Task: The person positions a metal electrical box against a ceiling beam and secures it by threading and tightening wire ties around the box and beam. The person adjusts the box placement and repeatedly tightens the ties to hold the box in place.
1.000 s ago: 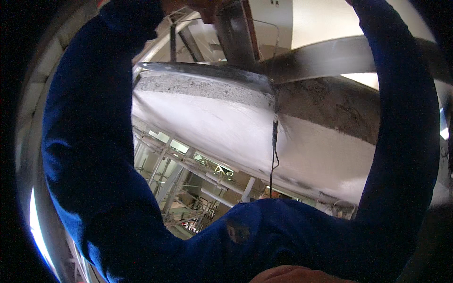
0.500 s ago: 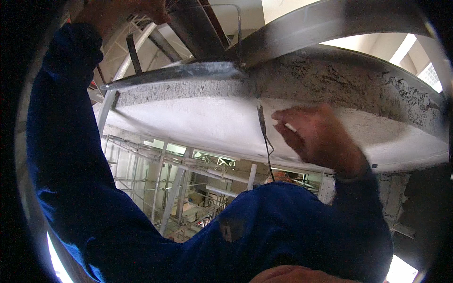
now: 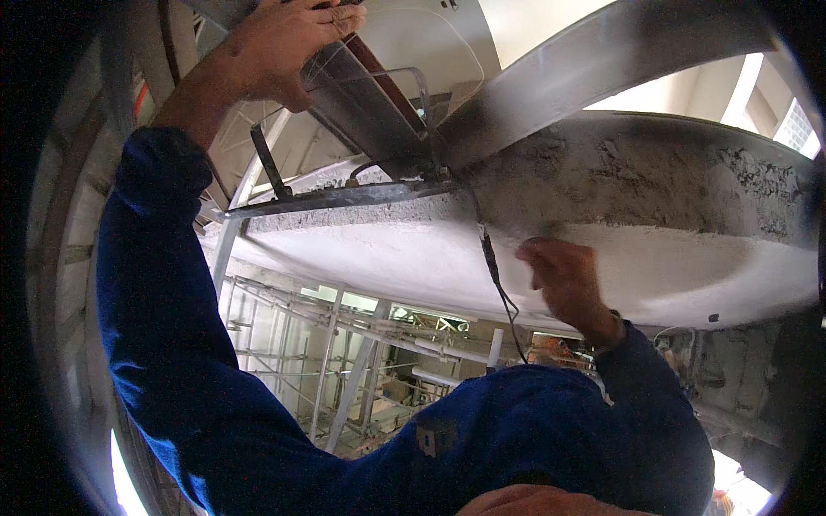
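Note:
High on the left, my left hand (image 3: 280,52) is wrapped around the upper part of a dark metal beam (image 3: 366,95), fingers over its top and thumb below. My right hand (image 3: 564,275) hangs in front of the pale, curved underside (image 3: 370,254), fingers curled in and smeared by motion. What it holds, if anything, I cannot make out. Just left of it, apart from the fingers, dangles a thin black cable (image 3: 490,254) with a thicker sleeve. A flat dark metal bar (image 3: 335,199) runs along the rough plaster edge, meeting the beam's lower end.
A wide curved metal band (image 3: 594,64) sweeps up to the right above the crumbly grey rim (image 3: 654,172). Scaffold poles (image 3: 327,361) stand beyond, at lower left. A short dark rod (image 3: 271,163) rises from the bar.
The scene has shifted downward and somewhat right in view, bringing more of my left hand into sight. My right hand is lower, its fingers curled in more.

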Motion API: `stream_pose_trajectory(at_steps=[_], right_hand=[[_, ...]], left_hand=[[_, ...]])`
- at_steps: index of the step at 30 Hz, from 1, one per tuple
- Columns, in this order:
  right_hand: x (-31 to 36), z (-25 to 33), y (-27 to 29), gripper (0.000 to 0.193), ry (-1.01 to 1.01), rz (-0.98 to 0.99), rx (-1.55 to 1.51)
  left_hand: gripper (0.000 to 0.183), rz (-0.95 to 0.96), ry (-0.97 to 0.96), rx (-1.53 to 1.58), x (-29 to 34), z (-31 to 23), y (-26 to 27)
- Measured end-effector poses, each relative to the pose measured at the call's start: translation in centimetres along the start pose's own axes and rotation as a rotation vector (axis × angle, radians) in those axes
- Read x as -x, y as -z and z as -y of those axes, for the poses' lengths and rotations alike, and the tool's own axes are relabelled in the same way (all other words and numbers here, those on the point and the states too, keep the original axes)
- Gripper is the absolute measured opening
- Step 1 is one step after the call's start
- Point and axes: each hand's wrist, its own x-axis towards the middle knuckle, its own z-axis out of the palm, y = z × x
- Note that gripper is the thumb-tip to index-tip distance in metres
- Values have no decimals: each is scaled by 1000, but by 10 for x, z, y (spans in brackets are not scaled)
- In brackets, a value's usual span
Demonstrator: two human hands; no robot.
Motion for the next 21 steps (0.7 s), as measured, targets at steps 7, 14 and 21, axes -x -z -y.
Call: stream_pose_trajectory(at_steps=[7, 14, 21], right_hand=[[-53, 107, 55, 14, 381, -142, 228], [-102, 197, 15, 28, 626, -62, -95], [-133, 211, -35, 12, 1011, 549, 582]], left_hand=[[93, -51, 8, 17, 1, -5, 2], [78, 15, 39, 98, 3, 9, -22], [71, -318, -58, -180, -2, 17, -43]])
